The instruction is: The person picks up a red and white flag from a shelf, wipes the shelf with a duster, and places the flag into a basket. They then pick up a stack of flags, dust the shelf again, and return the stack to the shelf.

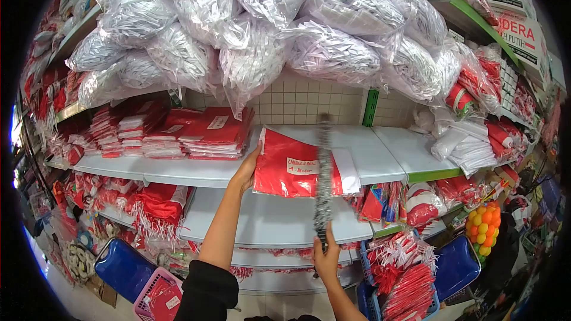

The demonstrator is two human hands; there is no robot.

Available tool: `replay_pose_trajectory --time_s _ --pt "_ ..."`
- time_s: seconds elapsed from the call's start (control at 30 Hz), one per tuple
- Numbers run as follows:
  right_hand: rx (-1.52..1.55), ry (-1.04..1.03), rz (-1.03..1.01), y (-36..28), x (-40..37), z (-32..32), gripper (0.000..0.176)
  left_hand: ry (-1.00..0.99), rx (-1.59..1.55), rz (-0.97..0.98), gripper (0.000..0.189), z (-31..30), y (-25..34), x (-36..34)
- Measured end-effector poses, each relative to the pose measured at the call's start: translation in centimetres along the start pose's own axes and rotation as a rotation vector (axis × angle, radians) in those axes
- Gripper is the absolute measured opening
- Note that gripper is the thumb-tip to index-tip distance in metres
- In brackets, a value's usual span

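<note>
My left hand (245,169) grips the left edge of a flat red and white fabric packet (275,178) in clear plastic. A handwritten paper label (302,166) sits on the packet's red part. In my right hand (326,260) is the dark handle of a long grey duster (323,196), pointing upward. Its bristly length crosses in front of the packet, hiding a strip between the label and the white end. Both hands are in front of a pale shelf (220,169), and the packet overlaps the shelf's front edge.
Bags of white strips (256,53) bulge over the upper shelf edge. Stacked red packets (217,134) lie on the left of the middle shelf, white rolled bundles (467,148) on the right. Below stand a pink basket (143,300) and a blue basket (437,306) holding red goods.
</note>
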State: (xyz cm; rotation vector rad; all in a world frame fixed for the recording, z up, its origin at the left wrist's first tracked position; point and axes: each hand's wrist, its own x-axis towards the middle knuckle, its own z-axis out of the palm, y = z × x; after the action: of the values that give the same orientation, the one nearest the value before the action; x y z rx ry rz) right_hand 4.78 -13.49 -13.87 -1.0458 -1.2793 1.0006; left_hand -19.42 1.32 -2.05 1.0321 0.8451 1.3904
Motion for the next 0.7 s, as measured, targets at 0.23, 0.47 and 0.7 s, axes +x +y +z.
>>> replay_pose_trajectory --time_s 0.23,0.47,0.7 --pt "0.315 -0.216 0.179 2.2 -1.0 -3.3 0.061 -0.230 -0.158 -0.087 0.097 -1.7 0.3 0.3" --pt "-0.121 -0.342 -0.099 3.9 -2.0 -2.5 0.053 -0.185 -0.190 -0.064 0.110 -2.2 -0.2 0.8" --pt "-0.179 -0.283 -0.028 1.8 -1.2 -1.0 0.053 -0.221 -0.072 0.009 0.120 -1.3 0.4 0.1"
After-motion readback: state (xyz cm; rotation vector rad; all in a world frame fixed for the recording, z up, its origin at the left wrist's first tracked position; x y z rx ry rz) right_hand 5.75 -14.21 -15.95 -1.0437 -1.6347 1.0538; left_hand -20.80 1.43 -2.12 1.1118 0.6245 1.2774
